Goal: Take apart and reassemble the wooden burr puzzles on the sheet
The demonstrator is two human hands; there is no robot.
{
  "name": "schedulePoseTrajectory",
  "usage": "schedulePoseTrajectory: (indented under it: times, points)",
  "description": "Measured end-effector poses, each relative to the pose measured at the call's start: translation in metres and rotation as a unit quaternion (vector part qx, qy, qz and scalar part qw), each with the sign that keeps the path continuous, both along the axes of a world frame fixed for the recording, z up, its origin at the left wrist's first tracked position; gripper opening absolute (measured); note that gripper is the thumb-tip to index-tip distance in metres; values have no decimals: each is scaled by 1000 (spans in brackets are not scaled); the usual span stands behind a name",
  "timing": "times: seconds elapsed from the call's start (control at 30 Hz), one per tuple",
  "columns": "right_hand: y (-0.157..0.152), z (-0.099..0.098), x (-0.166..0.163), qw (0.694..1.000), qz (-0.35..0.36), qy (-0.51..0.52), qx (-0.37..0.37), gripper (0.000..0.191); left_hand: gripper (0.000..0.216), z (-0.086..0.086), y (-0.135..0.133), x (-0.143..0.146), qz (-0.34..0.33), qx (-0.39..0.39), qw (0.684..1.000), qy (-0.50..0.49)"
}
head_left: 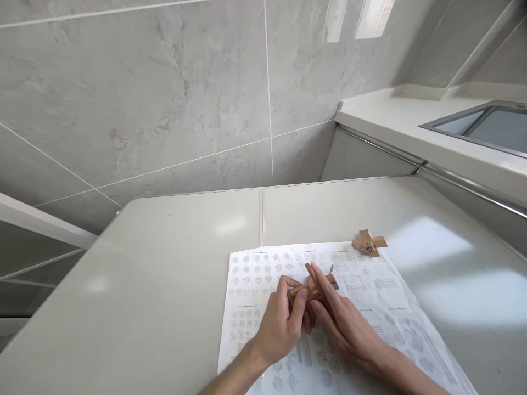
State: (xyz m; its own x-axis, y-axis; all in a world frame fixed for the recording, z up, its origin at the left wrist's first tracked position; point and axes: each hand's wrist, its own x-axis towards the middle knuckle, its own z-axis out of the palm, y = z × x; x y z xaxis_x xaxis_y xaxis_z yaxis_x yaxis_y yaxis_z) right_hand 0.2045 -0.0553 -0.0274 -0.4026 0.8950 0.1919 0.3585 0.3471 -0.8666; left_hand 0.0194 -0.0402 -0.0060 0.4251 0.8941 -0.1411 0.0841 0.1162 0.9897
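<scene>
My left hand grips a small wooden burr puzzle made of crossed light-brown sticks, its thumb and fingers closed on the near left end. Against the puzzle's right side, my right hand is closed too, its fingers pressed along one upright stick. A dark mark shows on the piece that juts out to the right. Beneath both hands lies a large white printed sheet with rows of small diagrams. Parts of the puzzle are hidden behind my fingers.
A second wooden cross-shaped puzzle rests at the sheet's far right corner. The pale table has a seam and reaches a grey tiled wall. A white counter with a sink stands at the right.
</scene>
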Motion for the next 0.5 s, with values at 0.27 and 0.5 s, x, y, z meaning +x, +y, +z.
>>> schedulePoseTrajectory:
  times: [0.27, 0.5]
  points:
    - [-8, -5, 0, 996, -11, -78, 31, 67, 35, -2, 0, -2, -38, -14, 999, 15]
    - [-11, -7, -2, 993, -25, -102, 52, 68, 38, 3, 3, -3, -62, 5, 997, 49]
